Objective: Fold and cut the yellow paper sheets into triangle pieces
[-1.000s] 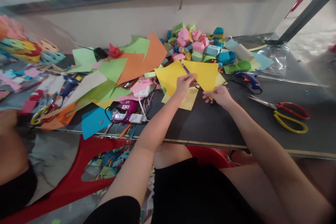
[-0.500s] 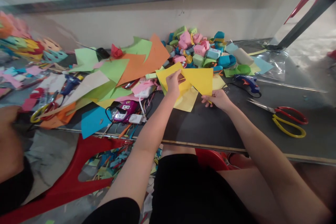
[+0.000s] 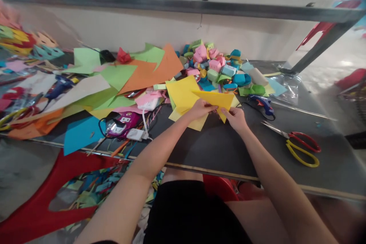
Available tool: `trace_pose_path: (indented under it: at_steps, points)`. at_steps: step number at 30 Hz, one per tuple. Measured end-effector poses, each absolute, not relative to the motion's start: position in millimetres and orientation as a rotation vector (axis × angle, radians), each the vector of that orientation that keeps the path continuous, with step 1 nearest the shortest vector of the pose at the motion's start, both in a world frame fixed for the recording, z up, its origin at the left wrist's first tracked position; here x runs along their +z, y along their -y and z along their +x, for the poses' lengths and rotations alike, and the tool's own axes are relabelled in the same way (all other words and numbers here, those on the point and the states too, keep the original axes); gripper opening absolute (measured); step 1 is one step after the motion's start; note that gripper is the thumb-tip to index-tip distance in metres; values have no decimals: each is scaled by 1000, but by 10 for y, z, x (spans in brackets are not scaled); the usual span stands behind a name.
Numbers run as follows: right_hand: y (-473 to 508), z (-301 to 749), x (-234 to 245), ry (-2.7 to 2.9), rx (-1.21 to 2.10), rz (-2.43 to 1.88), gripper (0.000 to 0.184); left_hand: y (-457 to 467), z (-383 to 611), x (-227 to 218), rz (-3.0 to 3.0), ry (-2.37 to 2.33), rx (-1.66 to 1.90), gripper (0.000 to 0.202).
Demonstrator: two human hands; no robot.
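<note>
Between my hands is a piece of yellow paper (image 3: 220,99), folded over, held a little above the dark table. My left hand (image 3: 201,108) pinches its lower left edge with the fingers reaching underneath. At the lower right corner, the thumb and fingers of my right hand (image 3: 235,117) are closed on the same piece. Behind and left of it lies another bright yellow sheet (image 3: 181,93), over a paler yellow sheet (image 3: 198,124). Scissors (image 3: 294,141) with one red and one yellow handle lie to the right of my right hand. Part of the left fingers is hidden by the paper.
A heap of small folded paper pieces (image 3: 214,63) stands by the wall. A blue glue gun (image 3: 261,105) lies at the right, another glue gun (image 3: 58,85) at the left. A purple power strip (image 3: 124,124) and coloured sheets (image 3: 154,69) cover the left. The table's front edge (image 3: 217,171) runs before me.
My left hand has moved right and down to the folded paper, close to my right hand. The paper has tilted flatter. The view has shifted; the other person's arm at far left is out of sight.
</note>
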State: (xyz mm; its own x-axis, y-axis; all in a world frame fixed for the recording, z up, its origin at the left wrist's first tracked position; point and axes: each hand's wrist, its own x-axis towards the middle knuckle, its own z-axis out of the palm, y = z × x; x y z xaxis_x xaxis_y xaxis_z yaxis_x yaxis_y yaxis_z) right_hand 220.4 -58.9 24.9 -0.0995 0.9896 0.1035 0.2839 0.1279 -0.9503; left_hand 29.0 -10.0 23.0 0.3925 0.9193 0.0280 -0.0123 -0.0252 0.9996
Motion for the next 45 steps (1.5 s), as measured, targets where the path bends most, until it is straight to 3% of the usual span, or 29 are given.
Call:
trace_pose_path:
  at_steps: [7, 12, 17, 25, 45]
  points:
    - [602, 2175, 323, 1310, 867, -1262, 62, 91, 226, 351, 1413, -875, 904, 10]
    - [657, 2174, 350, 1315, 899, -1182, 63, 143, 176, 359, 1609, -858, 736, 35]
    - [652, 2195, 328, 1297, 740, -1328, 56, 181, 153, 416, 1691, -842, 622, 34]
    - [640, 2175, 369, 1374, 742, -1410, 53, 92, 238, 346, 1478, -1091, 1132, 46]
    - [594, 2216, 345, 1358, 834, -1330, 52, 78, 236, 328, 1290, -1048, 1345, 61]
